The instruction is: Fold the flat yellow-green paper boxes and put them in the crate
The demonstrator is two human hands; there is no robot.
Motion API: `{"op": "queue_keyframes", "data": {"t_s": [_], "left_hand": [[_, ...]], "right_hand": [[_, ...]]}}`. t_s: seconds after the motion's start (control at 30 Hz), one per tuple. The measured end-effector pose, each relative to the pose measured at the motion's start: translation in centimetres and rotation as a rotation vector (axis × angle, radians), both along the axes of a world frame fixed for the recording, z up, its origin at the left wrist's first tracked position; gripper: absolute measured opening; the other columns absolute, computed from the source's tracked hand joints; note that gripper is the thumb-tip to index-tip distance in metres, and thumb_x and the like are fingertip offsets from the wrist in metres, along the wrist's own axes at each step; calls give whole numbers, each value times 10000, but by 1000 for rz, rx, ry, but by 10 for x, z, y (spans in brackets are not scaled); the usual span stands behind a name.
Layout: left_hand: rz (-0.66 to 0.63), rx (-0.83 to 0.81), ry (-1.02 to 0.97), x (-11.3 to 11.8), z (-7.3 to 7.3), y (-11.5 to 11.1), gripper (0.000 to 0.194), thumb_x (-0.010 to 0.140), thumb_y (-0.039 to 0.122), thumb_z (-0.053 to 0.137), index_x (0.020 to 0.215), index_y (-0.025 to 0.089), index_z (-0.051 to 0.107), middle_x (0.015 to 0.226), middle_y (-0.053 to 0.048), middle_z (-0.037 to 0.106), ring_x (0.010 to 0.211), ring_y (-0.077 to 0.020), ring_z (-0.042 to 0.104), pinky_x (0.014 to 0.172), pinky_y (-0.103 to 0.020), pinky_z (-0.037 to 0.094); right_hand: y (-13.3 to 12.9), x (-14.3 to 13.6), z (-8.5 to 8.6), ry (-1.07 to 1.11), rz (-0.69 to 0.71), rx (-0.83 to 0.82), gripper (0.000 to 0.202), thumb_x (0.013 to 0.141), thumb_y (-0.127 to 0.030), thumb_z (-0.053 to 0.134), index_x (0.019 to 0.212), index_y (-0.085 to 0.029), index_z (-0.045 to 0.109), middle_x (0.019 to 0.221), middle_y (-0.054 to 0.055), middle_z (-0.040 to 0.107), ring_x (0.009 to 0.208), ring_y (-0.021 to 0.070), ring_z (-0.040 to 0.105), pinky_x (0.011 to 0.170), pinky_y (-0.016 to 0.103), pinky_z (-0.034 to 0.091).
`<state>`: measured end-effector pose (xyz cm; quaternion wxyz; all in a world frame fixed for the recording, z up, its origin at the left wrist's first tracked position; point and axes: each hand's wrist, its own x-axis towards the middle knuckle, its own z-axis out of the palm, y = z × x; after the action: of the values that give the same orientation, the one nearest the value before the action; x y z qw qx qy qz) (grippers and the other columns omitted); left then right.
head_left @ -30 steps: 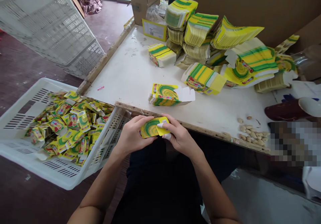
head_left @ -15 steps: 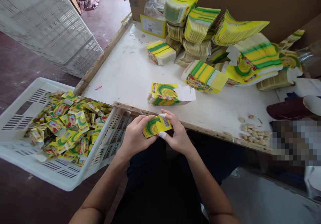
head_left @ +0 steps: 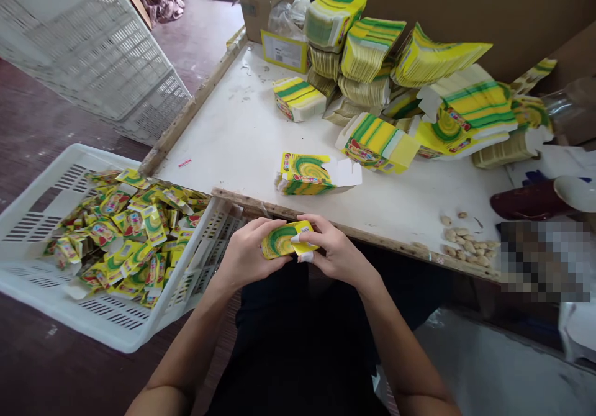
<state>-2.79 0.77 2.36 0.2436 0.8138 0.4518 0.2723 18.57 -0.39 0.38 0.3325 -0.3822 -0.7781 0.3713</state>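
Soft, even daylight fills the scene, brightest on the white tabletop (head_left: 242, 136). Shadows are faint. The wide lens bends lines near the edges. A pixelated patch (head_left: 544, 261) hides detail at right; focus is otherwise sharp.

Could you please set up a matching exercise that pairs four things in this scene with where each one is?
Things:
1. small yellow and green cardboard carton
2. heap of folded yellow and green cartons
3. short pile of flat yellow and green carton blanks
4. scattered pale nuts

Places:
A. on the white table, near its front edge, right side
B. inside the white slatted plastic crate
C. between the left hand and the right hand
D. on the table just beyond the hands

Pairs: 1-C, 2-B, 3-D, 4-A
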Motion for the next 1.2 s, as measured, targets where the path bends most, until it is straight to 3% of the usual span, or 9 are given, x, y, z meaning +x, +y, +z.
{"op": "queue_keyframes", "data": {"t_s": [0.2,0.37,0.57,0.63,0.77,0.83,0.93,1.1,1.2], "left_hand": [[55,40,-38,4,2,0,425,722,272,719,1119,166,609,999,-80,680,879,-209,680,799,-315,565],[72,45,-72,10,0,0,451,727,300,725,1140,172,599,1023,-79,679,896,-207,678,812,-312,562],[150,45,-76,3,-7,-4,427,746,302,700,1144,187,600,1021,-70,679,889,-210,673,787,-320,560],[264,73,-47,-20,-5,-4,442,764,355,705,1161,194,596,1033,-76,677,896,-227,669,793,-356,561],[816,366,136,-88,4,0,669,641,456,808,1201,183,561,1151,-131,634,1148,-422,550,920,-606,477],[906,336,207,-109,5,2,727,674,455,789,1287,215,481,1285,-125,573,1289,-499,407,995,-714,364],[821,300,148,-106,-4,1,655,703,498,751,1241,195,531,1283,-139,574,1264,-478,453,1043,-717,315],[492,-39,-198,-44,-25,-4,407,793,464,664,1120,225,633,1169,-91,654,1139,-284,593,1004,-487,468],[352,-284,-503,-8,-31,-3,552,727,510,733,1192,242,602,1212,-99,641,1160,-280,586,953,-441,499]], "right_hand": [[-6,-11,-3,131,-144,45,248,893,-271,625,1130,-206,600,1440,176,425,1308,298,476,1024,455,465],[-8,-16,-3,181,-152,-39,474,993,-302,434,1448,-238,317,1534,147,336,1425,249,327,1133,460,352],[-6,-34,-11,88,-210,14,654,987,-322,449,1534,-232,102,1546,147,304,1445,259,279,1139,463,358],[2,-29,-5,55,-226,71,659,963,-350,511,1517,-215,181,1481,156,406,1393,271,374,1108,455,402],[34,-4,13,-68,-490,269,415,938,-250,534,1345,-203,468,1268,135,603,1196,278,550,1044,452,445],[54,6,16,-194,-605,301,370,895,-159,538,1264,-171,531,1186,145,640,1118,302,576,1038,500,420],[78,9,12,-399,-615,225,403,804,-45,547,1195,-143,568,1068,144,677,1015,324,600,982,539,424],[88,3,14,-505,-607,154,420,743,-24,614,1151,-114,566,1022,153,661,1000,342,582,931,521,438],[73,-3,24,-412,-619,167,479,703,-26,653,1156,-122,531,985,132,628,984,324,567,921,496,446]]}}
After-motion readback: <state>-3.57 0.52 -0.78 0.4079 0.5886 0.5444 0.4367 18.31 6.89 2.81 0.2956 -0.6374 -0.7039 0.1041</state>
